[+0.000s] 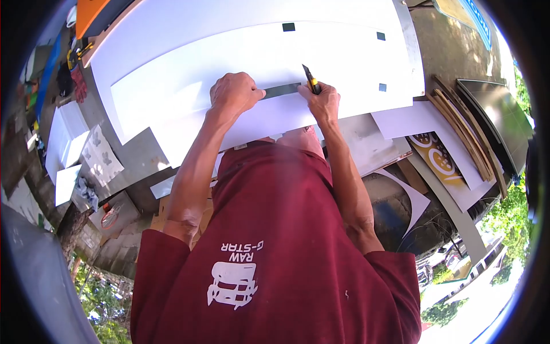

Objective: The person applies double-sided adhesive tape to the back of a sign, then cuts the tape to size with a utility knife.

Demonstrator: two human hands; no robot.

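Observation:
A dark green strip (pixel 282 90) spans the gap between my two hands above a white sheet (pixel 189 74). My left hand (pixel 234 92) is closed, its thumb and fingers pinching the strip's left end. At the other end, my right hand (pixel 321 102) has its thumb and finger at the strip and also holds a black and yellow utility knife (pixel 311 79), whose tip points up and away. Small dark squares lie on the sheet, one at the top (pixel 289 27) and two toward the right (pixel 381 36).
An orange object (pixel 97 16) stands at the upper left, near a red glove (pixel 78 83). Wood strips (pixel 464 135) and a dark panel (pixel 498 109) lean at the right. White offcuts (pixel 71 143) lie at the left.

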